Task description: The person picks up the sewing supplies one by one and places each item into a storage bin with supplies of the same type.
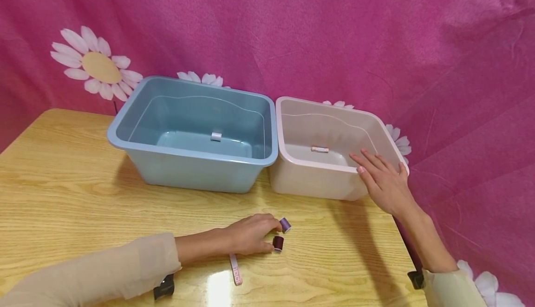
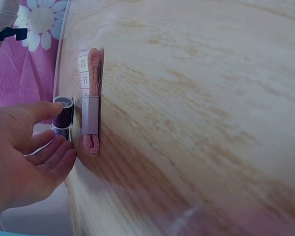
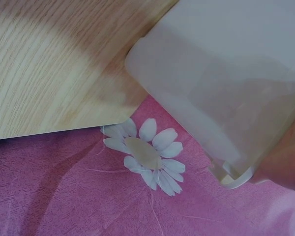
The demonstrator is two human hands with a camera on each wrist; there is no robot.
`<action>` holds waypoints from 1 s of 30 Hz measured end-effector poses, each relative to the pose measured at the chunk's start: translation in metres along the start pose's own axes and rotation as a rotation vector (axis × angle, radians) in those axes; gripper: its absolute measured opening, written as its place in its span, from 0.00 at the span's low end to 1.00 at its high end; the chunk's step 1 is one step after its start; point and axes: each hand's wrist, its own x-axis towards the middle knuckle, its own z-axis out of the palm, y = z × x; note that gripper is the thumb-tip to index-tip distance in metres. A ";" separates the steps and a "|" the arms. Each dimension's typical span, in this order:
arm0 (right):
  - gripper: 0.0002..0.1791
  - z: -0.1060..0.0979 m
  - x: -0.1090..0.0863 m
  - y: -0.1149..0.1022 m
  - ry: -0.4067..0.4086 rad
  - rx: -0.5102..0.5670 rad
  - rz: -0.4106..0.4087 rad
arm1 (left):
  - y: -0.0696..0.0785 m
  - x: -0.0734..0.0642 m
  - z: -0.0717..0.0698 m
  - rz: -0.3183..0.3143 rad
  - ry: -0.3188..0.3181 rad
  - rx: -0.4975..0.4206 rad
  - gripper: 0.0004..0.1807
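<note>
My left hand (image 1: 252, 235) is low over the table, thumb and fingers spread apart beside two thread spools. Its thumb tip is at the dark maroon spool (image 1: 277, 243), and its index finger is at the purple spool (image 1: 285, 225). In the left wrist view the thumb overlaps the top of the dark spool (image 2: 63, 117); the purple one is mostly hidden behind the fingers. A folded pink-and-white tape measure (image 1: 236, 272) lies near that wrist. With fingers extended, my right hand (image 1: 386, 188) is over the front right rim of the pale pink bin (image 1: 317, 179).
Left of the pink bin stands a blue bin (image 1: 192, 172) with a small white item (image 1: 216, 136) inside. Another banded tape measure (image 1: 320, 149) lies in the pink bin. A magenta flowered cloth (image 1: 267, 33) hangs behind the wooden table (image 1: 62, 195), whose right edge is close to my right arm.
</note>
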 end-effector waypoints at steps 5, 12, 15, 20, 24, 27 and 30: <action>0.24 0.000 0.000 0.000 0.001 0.001 -0.003 | 0.000 0.000 0.000 0.013 0.008 0.029 0.18; 0.23 -0.001 0.000 0.000 0.009 -0.005 -0.010 | -0.001 0.001 0.002 0.017 0.018 0.036 0.17; 0.24 -0.001 0.000 0.000 0.010 -0.003 -0.011 | 0.001 0.001 0.003 0.010 0.022 0.041 0.17; 0.24 -0.001 0.000 0.000 0.003 -0.001 -0.007 | 0.004 0.001 0.004 0.002 0.020 0.060 0.15; 0.24 -0.001 0.000 -0.001 -0.009 0.001 0.003 | 0.006 0.002 0.005 0.006 0.026 0.080 0.10; 0.24 -0.001 0.000 -0.001 -0.018 0.005 0.012 | 0.006 0.002 0.005 0.012 0.034 0.086 0.08; 0.24 0.000 0.000 -0.001 -0.022 0.008 0.016 | 0.006 0.003 0.005 0.017 0.037 0.080 0.08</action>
